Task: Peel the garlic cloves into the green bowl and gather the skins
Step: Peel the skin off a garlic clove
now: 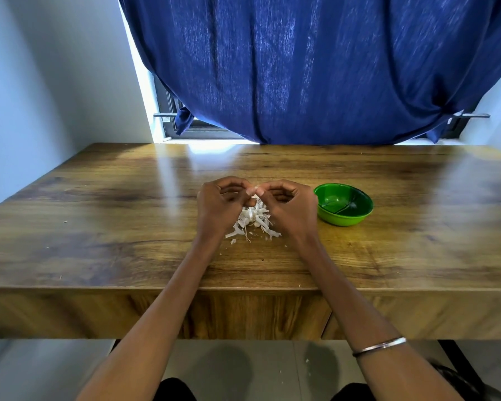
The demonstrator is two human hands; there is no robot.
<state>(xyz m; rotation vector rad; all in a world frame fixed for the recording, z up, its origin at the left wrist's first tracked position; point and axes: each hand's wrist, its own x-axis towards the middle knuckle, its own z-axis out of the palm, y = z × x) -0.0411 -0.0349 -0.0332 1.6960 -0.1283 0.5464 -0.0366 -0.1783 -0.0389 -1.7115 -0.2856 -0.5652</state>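
Both hands are hovering over the skins point(253, 219) mid-table, fingers curled: the left hand point(219, 205) and right hand point(288, 208) are meeting at the fingertips, pinching a small pale bit, apparently a clove point(255, 189), between them. The bowl point(343, 204) is sitting just right of the right hand, apart from it. Bare table point(99, 227) is stretching wide on both sides and toward the near edge.
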